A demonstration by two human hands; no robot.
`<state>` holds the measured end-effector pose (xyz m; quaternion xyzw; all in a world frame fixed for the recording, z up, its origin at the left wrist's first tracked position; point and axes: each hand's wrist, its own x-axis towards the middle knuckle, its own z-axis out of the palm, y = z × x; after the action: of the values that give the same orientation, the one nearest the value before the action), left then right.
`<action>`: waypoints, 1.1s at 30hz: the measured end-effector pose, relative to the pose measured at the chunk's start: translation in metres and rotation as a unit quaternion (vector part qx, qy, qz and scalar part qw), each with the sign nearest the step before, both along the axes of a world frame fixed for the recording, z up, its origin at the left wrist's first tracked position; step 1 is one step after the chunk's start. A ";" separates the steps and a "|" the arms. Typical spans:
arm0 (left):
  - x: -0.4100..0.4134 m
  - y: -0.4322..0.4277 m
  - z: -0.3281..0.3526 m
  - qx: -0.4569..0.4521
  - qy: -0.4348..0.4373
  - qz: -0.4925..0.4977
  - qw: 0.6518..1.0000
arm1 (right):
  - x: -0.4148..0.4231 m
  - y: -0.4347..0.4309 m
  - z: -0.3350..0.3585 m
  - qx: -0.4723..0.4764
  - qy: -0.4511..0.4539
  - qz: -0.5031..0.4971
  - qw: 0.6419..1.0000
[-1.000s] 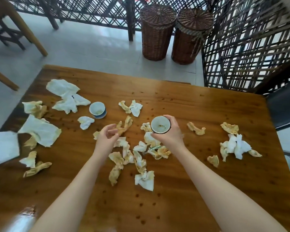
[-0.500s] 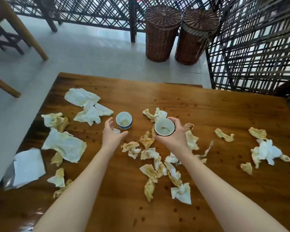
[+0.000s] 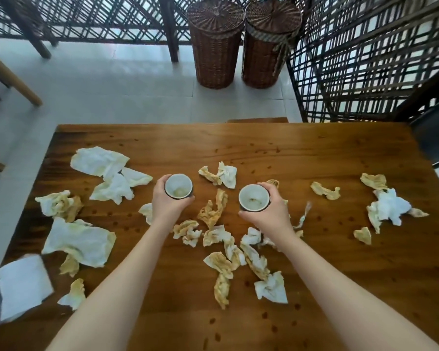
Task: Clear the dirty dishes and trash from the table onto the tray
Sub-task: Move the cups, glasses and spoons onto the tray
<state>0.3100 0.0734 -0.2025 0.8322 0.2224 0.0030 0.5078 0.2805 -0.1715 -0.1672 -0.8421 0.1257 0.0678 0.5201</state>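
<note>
Because dregs show in the bottom of each cup, we keep both upright and level, lift them straight up clear of the tissues (image 3: 212, 211), and carry them together to the tray, which this view does not show. Our left hand (image 3: 166, 207) wraps the left cup (image 3: 178, 186) from the near side, fingers curled round its left wall and thumb round its right. Whether that cup is off the table (image 3: 314, 153) we cannot tell from above. Our right hand (image 3: 273, 215) grips the right cup (image 3: 254, 198) likewise, fingers over its far right, thumb at its near left. Both cups are mid-table, mouths up, apart, with tissues between them. Our forearms reach forward from the near edge, almost parallel, wrists straight.
</note>
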 end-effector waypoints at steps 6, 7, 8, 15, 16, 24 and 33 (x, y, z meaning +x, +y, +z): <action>-0.023 -0.060 0.038 -0.017 -0.053 -0.102 0.993 | -0.020 -0.039 0.019 -0.007 -0.027 -0.034 0.999; -0.029 -0.072 0.044 -0.023 -0.058 -0.116 0.991 | -0.026 -0.051 0.022 -0.009 -0.031 -0.041 0.999; -0.035 -0.085 0.049 -0.030 -0.061 -0.131 0.989 | -0.034 -0.063 0.024 -0.010 -0.034 -0.048 0.998; -0.100 -0.185 0.073 -0.043 -0.087 -0.218 0.971 | -0.114 -0.167 0.038 -0.014 -0.065 -0.105 0.992; -0.108 -0.193 0.072 -0.053 -0.083 -0.220 0.971 | -0.124 -0.177 0.038 -0.016 -0.071 -0.110 0.991; -0.207 -0.325 0.085 -0.059 -0.083 -0.242 0.965 | -0.240 -0.318 0.056 -0.017 -0.097 -0.157 0.983; -0.251 -0.457 0.104 -0.064 -0.088 -0.293 0.950 | -0.307 -0.426 0.061 -0.018 -0.092 -0.202 0.975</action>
<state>0.0590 -0.3832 -0.0984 0.8230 -0.0774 -0.0866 0.5561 -0.0267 -0.5976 -0.1058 -0.8109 0.2461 -0.1187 0.5175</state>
